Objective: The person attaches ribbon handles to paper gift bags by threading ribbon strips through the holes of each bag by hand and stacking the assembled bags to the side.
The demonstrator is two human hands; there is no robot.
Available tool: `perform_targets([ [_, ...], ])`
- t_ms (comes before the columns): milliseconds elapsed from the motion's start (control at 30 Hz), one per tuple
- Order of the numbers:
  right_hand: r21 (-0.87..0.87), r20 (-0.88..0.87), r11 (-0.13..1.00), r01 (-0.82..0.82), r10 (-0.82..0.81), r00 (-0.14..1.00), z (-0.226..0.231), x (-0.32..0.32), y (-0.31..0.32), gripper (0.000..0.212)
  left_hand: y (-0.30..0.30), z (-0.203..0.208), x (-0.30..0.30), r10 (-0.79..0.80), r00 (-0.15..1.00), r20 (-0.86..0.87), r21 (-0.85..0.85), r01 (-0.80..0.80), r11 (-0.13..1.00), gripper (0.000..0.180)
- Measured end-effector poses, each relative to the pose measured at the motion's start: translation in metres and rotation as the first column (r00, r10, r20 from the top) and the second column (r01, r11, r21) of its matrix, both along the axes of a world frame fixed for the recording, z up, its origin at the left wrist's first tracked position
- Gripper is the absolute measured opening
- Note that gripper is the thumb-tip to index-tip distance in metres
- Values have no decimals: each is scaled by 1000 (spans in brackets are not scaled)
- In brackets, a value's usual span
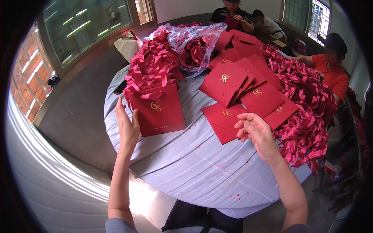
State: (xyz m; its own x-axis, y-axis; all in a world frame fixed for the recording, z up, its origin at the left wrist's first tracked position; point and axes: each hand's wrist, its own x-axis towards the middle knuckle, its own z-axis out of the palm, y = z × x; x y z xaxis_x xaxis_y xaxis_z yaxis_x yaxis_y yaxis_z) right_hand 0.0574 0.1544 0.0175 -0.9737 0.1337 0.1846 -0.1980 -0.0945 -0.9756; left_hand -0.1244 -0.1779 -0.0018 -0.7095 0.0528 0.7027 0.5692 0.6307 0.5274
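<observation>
My left hand [128,122] rests at the left side of a standing red paper gift bag [157,110], its fingers stretched out and thumb apart. That bag has a gold emblem on its front and red ribbon handles, and stands at the front of a row of similar bags [153,64]. Over the table, my right hand [256,134] hovers with loosely bent, parted fingers and nothing in them. Just beyond it lies a flat red bag [221,120], partly covered by the hand. More flat red bags [225,79] are fanned in a pile behind.
A bluish cloth [186,155] covers the round table, dotted with small red scraps. Red ribbons [307,124] are heaped along the right edge. Clear plastic [198,42] lies at the back. Several people sit around the far side, one in a red shirt [330,77].
</observation>
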Motion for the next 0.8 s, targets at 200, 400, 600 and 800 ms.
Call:
perform_targets([
  [200,22,16,1000,11,-11,1000,-1,-1,1,28,9,12,44,8,957,-290,-221,-75,972,62],
  [400,51,30,999,1,-3,1000,-2,0,2,24,36,22,41,-148,989,-19,-734,87,674,92],
  [600,65,24,998,-9,7,1000,-2,1,0,24,27,18,-1,-160,987,-19,-735,95,671,91],
  [800,67,24,998,-8,6,1000,-1,2,2,24,35,24,-6,-167,986,-24,-688,105,718,89],
])
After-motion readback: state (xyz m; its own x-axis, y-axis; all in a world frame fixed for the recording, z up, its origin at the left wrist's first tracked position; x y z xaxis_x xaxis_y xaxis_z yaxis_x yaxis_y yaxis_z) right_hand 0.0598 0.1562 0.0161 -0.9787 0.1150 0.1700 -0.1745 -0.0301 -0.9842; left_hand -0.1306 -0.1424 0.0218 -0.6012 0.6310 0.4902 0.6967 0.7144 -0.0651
